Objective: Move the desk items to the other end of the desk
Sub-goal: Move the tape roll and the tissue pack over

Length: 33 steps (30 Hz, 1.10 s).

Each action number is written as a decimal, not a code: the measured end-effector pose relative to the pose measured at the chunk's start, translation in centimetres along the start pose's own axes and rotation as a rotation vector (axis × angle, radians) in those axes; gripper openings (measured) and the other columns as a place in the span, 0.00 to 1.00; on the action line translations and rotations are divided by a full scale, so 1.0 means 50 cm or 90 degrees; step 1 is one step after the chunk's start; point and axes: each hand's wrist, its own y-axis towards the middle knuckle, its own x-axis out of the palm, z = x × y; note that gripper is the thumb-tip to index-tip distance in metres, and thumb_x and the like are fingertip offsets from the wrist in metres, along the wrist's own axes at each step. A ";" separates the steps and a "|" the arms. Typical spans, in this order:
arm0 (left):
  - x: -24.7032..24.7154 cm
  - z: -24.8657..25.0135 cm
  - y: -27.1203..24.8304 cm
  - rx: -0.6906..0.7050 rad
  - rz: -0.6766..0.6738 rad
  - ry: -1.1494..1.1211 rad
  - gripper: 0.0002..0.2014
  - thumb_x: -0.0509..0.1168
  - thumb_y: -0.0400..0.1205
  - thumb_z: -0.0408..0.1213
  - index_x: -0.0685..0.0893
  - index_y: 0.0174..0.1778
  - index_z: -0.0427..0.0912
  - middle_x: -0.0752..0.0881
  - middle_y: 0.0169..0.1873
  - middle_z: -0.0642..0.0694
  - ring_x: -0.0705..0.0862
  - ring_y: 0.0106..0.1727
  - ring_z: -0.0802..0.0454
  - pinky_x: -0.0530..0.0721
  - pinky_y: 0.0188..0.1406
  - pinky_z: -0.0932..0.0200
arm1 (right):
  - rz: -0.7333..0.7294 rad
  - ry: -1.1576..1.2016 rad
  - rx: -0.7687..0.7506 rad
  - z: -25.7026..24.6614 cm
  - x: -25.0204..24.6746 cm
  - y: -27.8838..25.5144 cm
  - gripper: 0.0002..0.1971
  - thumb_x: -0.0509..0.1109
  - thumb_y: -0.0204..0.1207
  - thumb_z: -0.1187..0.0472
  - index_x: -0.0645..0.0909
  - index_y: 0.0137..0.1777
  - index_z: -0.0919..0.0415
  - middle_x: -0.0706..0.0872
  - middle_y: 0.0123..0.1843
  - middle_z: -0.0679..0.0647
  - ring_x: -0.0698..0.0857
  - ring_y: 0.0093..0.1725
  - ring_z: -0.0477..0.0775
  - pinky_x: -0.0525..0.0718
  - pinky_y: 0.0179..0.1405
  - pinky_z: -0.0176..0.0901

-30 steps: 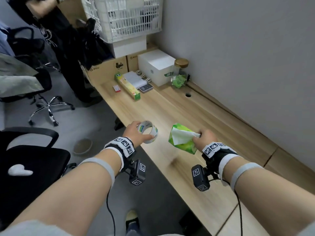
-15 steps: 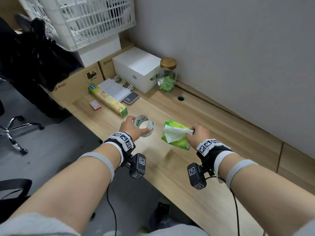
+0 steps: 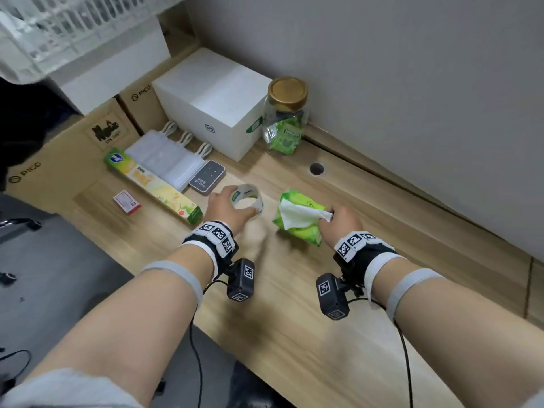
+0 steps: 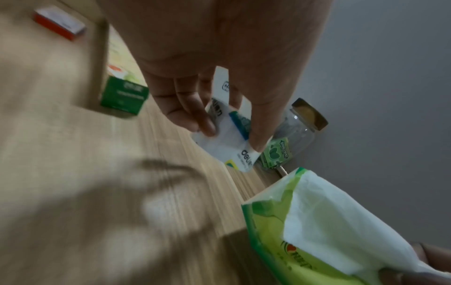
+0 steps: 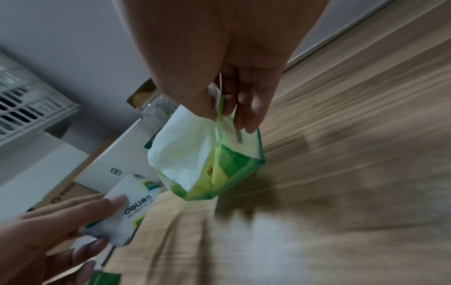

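My left hand (image 3: 232,208) grips a white roll of tape (image 3: 248,199) above the wooden desk (image 3: 294,334); the left wrist view shows fingers and thumb pinching the tape roll (image 4: 227,142). My right hand (image 3: 338,222) pinches the end of a green tissue pack (image 3: 297,219) with white tissue sticking out, held just above the desk. In the right wrist view the tissue pack (image 5: 202,160) hangs from my fingers, with the tape roll (image 5: 129,210) at lower left.
At the desk's far end lie a long green-yellow box (image 3: 153,187), a small red-white box (image 3: 126,201), a dark remote-like device (image 3: 207,175), clear packets (image 3: 164,160), a white box (image 3: 212,104) and a gold-lidded jar (image 3: 285,119). Cardboard boxes (image 3: 59,154) and the wall bound them.
Both hands have carried the tape and the tissue pack forward along the desk, nearer the group of items at the far end. The grips are unchanged.
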 end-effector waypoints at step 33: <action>0.188 0.227 -0.080 0.122 -0.118 -0.087 0.10 0.64 0.81 0.33 0.82 0.57 0.42 0.76 0.65 0.37 0.85 0.55 0.39 0.80 0.62 0.56 | 0.106 0.208 0.126 0.207 -0.132 -0.080 0.19 0.70 0.78 0.51 0.77 0.65 0.57 0.87 0.53 0.53 0.83 0.53 0.55 0.79 0.55 0.44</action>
